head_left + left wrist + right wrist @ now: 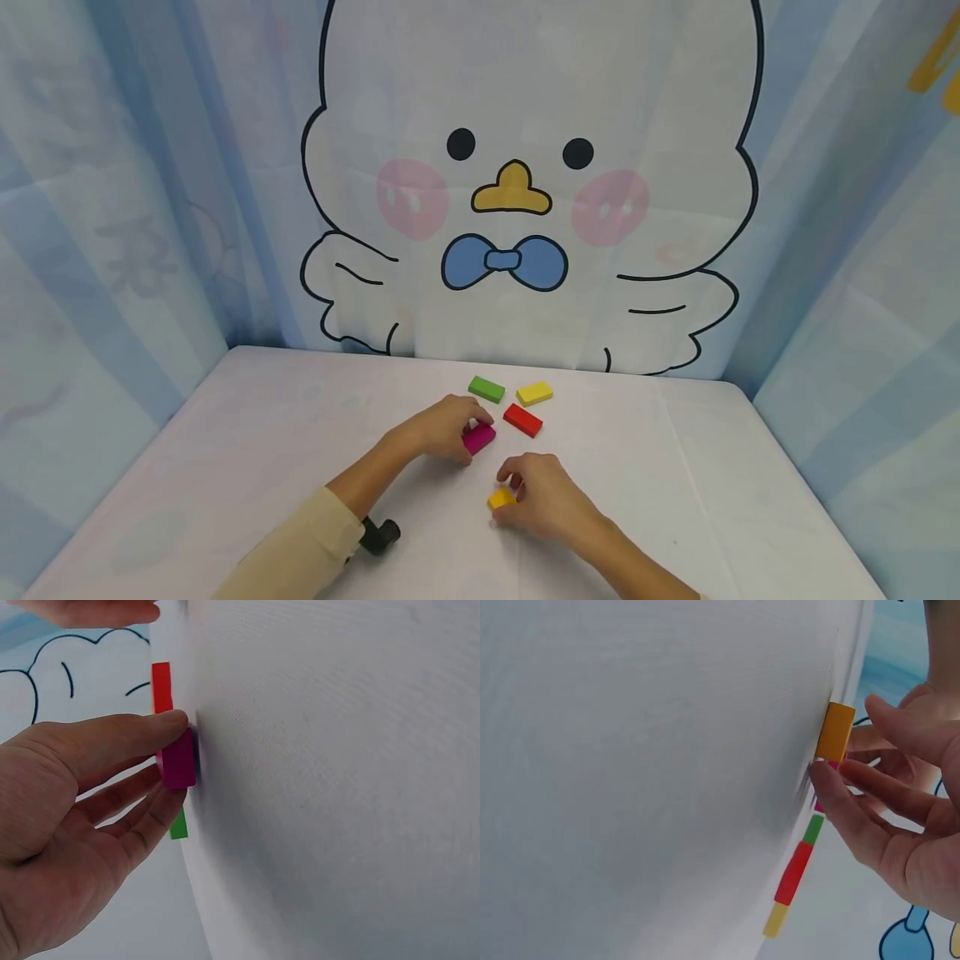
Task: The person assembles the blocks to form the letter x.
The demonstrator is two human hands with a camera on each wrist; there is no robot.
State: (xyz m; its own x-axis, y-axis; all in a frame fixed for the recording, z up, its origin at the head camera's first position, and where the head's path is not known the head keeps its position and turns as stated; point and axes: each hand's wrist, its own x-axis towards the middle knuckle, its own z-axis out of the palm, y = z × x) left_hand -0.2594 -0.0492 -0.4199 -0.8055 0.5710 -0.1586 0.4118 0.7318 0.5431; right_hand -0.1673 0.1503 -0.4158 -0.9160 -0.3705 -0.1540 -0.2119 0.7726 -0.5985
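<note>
My left hand (447, 427) pinches a magenta block (479, 438) low over the white table. In the left wrist view, the thumb and fingers of this hand (82, 817) lie against opposite ends of the magenta block (178, 759). Nearer to me, my right hand (546, 497) is spread around an orange-yellow block (501, 498). The right wrist view shows that block (835, 732) with a fingertip close to one end and a small gap beside the thumb. Part of the block is hidden behind the right hand in the head view.
Beyond the hands lie a green block (487, 389), a yellow block (535, 393) and a red block (522, 420). A curtain with a cartoon bird (525, 317) hangs behind the white table (675, 467). A black device (380, 537) sits at the left wrist.
</note>
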